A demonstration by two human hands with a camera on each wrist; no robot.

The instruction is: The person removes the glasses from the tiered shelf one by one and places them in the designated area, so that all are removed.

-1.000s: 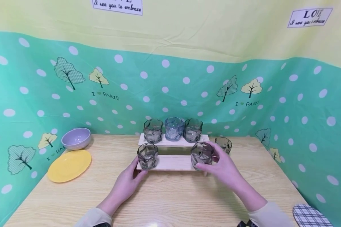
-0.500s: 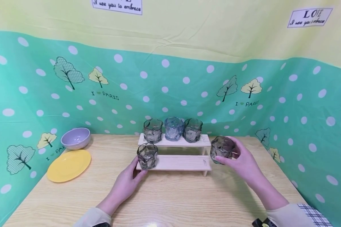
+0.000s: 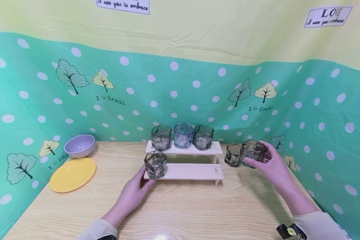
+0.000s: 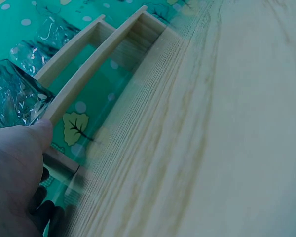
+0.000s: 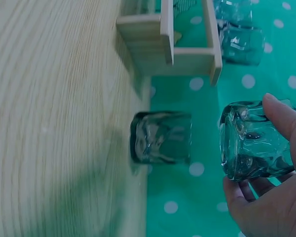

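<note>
My right hand [image 3: 268, 163] holds a smoky grey glass [image 3: 253, 153] up at the right, thumb on its near side and fingers round the far side. In the right wrist view, the held glass [image 5: 254, 140] hangs above the tabletop. Beside it, another grey glass [image 3: 233, 155] stands on the table. My left hand [image 3: 135, 191] grips the left end of a two-tier wooden shelf [image 3: 192, 171], thumb at the front edge. Right by that hand, a grey glass [image 3: 155, 165] sits on the lower tier. Along the upper tier stand two grey glasses [image 3: 161, 137] [image 3: 203, 137] with a blue glass [image 3: 183, 135] between them.
A purple bowl [image 3: 79, 146] stands at the back left of the wooden table [image 3: 180, 210], with a yellow plate [image 3: 73, 175] in front of it. A green dotted cloth [image 3: 195, 96] hangs behind and along both sides.
My right hand has lifted the grey glass off the lower tier's right end and carried it rightward, past the glass on the table. My left hand stays at the shelf.
</note>
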